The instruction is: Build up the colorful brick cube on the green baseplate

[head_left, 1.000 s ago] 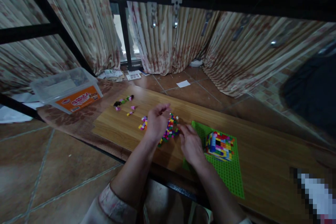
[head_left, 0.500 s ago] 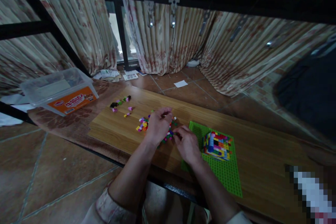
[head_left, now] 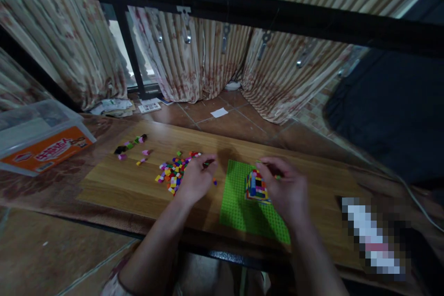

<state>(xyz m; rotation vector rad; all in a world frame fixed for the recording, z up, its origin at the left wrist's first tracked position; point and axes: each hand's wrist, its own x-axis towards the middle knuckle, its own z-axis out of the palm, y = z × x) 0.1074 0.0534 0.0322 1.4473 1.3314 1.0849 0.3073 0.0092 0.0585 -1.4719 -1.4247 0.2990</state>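
Plastic tub (head_left: 41,141) stands lidded; left hand (head_left: 196,179) curls by loose bricks (head_left: 171,173), right hand (head_left: 282,185) over brick cube (head_left: 255,186), grips unclear.

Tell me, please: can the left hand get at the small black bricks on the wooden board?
Probably yes: only a low pile of loose coloured bricks lies between the left hand and the black bricks, and nothing tall blocks the board.
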